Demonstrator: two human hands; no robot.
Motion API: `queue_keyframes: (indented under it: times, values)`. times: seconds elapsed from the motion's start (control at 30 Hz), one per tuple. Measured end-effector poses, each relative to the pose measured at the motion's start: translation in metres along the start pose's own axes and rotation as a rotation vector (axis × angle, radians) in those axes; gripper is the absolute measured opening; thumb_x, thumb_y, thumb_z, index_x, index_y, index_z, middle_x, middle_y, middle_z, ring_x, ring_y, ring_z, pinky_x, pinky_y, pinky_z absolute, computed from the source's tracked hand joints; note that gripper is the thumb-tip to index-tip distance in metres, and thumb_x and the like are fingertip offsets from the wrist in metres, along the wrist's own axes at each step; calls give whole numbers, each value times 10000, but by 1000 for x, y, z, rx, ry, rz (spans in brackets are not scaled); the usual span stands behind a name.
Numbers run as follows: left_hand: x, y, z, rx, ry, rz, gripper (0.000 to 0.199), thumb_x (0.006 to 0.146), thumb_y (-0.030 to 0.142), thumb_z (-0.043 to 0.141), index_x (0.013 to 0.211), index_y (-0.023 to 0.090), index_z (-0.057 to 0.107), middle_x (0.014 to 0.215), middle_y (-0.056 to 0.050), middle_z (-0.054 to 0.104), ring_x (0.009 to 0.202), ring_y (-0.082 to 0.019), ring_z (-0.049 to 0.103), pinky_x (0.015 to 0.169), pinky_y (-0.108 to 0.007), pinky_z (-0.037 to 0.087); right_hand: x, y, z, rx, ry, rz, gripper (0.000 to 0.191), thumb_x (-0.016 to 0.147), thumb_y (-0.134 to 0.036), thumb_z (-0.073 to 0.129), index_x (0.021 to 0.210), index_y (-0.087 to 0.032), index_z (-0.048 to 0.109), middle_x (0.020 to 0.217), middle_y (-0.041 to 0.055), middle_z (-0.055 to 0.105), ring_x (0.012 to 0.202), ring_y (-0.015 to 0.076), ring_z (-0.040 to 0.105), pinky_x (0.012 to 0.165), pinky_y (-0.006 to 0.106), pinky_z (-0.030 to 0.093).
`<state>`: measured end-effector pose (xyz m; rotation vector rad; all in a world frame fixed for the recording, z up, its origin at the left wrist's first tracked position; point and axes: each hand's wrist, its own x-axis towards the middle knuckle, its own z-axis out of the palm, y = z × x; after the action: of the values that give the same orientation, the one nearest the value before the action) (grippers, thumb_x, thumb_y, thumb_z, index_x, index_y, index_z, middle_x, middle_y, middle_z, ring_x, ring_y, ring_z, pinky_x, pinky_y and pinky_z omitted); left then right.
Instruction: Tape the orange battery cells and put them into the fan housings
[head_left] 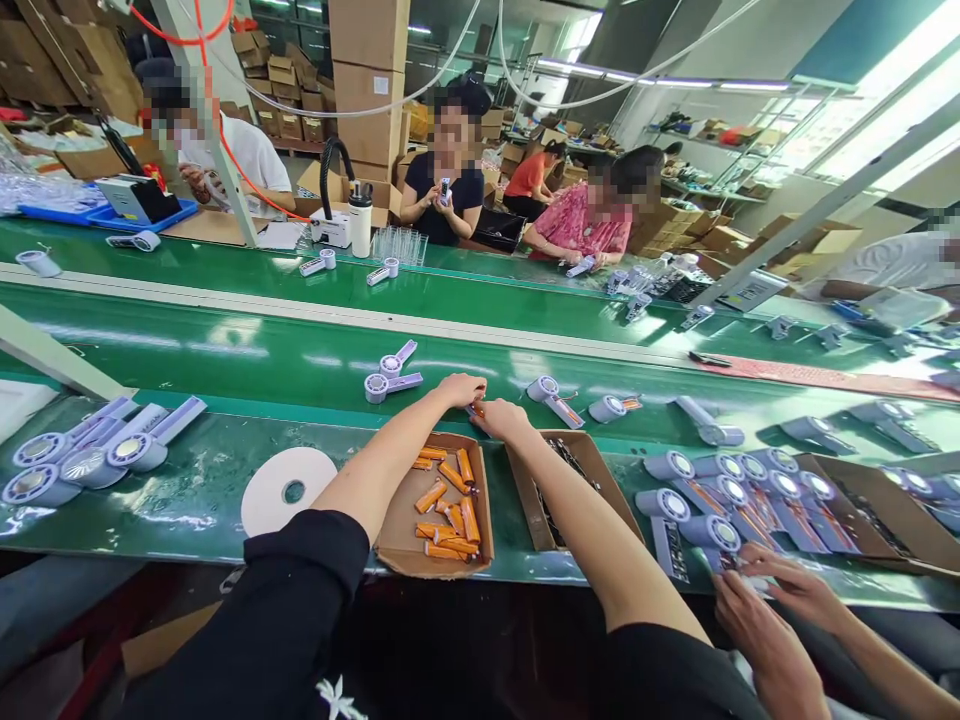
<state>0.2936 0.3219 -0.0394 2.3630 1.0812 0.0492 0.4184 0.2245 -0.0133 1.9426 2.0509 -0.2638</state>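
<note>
My left hand [460,390] and my right hand [501,418] meet over the near edge of the green belt, fingers closed. Between them a small bit of lavender and orange shows; the fingers hide most of it. Below my hands, orange cylindrical batteries [430,497] lie in a cardboard tray [396,530]. A second cardboard box [534,515] with dark thin parts sits partly under my right forearm. Just left of my hands, two lavender handheld fans [377,387] rest on the belt. Right of them lies another fan [541,388] with its handle toward me.
A white tape roll [262,490] lies left of the tray. Several fans [45,485] are piled at far left, and more fans [727,490] at right. A co-worker's hands [765,610] work at lower right. People sit across the green belt [187,340].
</note>
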Motion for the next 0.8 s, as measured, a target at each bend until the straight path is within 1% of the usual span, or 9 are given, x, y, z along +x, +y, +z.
queue_keyframes:
  times: [0.2, 0.33, 0.43, 0.5, 0.57, 0.67, 0.73, 0.77, 0.8]
  values:
    - [2, 5, 2, 24, 1, -5, 354, 1036, 404, 651, 1307, 176, 651, 1316, -109, 662, 1134, -233, 676, 981, -454, 600, 4, 0, -3, -3, -15, 4, 442, 1059, -466, 509, 1376, -221, 695, 1284, 216, 745, 1194, 352, 726, 967, 426, 547]
    - [2, 11, 4, 34, 11, -2, 359, 1034, 402, 654, 1313, 176, 648, 1314, -109, 661, 1130, -233, 677, 973, -450, 603, 4, 2, -2, -10, -24, 8, 446, 1091, -456, 466, 1375, -187, 682, 1310, 220, 724, 1222, 329, 708, 999, 428, 544]
    - [-3, 20, -2, 44, 40, 22, 353, 1032, 399, 660, 1298, 166, 652, 1289, -105, 670, 1095, -223, 686, 944, -433, 614, 2, 1, -3, -30, -26, 10, 421, 1079, -472, 541, 1339, -169, 671, 1278, 155, 727, 1156, 279, 717, 1002, 473, 570]
    - [-13, 20, -10, 69, 103, 38, 357, 1029, 407, 662, 1296, 170, 655, 1299, -103, 669, 1114, -227, 681, 966, -444, 603, 1, 3, -5, -39, -19, 7, 404, 1044, -471, 626, 1309, -168, 668, 1271, 109, 717, 1116, 252, 714, 993, 495, 587]
    - [-33, 9, -16, 112, 212, 17, 377, 1033, 422, 641, 1325, 184, 649, 1342, -116, 657, 1230, -268, 635, 1067, -501, 543, 2, 9, -6, -35, 1, 6, 389, 1031, -448, 657, 1305, -172, 668, 1268, 99, 715, 1104, 243, 713, 988, 485, 590]
    - [-78, -29, -21, 194, 376, -92, 441, 1012, 406, 634, 1399, 197, 622, 1488, -164, 572, 1476, -382, 414, 1250, -626, 299, 9, 23, -8, -12, 51, 26, 350, 1059, -394, 603, 1336, -193, 674, 1243, 139, 739, 1134, 272, 725, 977, 425, 563]
    - [-109, -60, -23, 242, 416, -170, 553, 936, 392, 719, 1444, 206, 601, 1607, -186, 447, 1546, -462, 258, 1268, -706, 149, 19, 32, -9, 5, 86, 47, 359, 1067, -364, 572, 1366, -188, 665, 1241, 182, 744, 1170, 306, 722, 961, 394, 543]
    - [-121, -75, -24, 260, 415, -201, 626, 888, 385, 767, 1466, 225, 589, 1654, -181, 381, 1555, -493, 209, 1255, -738, 118, 25, 35, -10, 12, 98, 53, 366, 1064, -351, 573, 1376, -179, 659, 1247, 196, 743, 1182, 317, 718, 955, 386, 538]
    - [-131, -87, -25, 272, 403, -226, 697, 843, 384, 805, 1487, 251, 576, 1688, -168, 328, 1556, -515, 183, 1242, -756, 124, 31, 38, -10, 18, 107, 56, 372, 1058, -337, 584, 1382, -168, 652, 1253, 203, 740, 1187, 322, 715, 951, 384, 537]
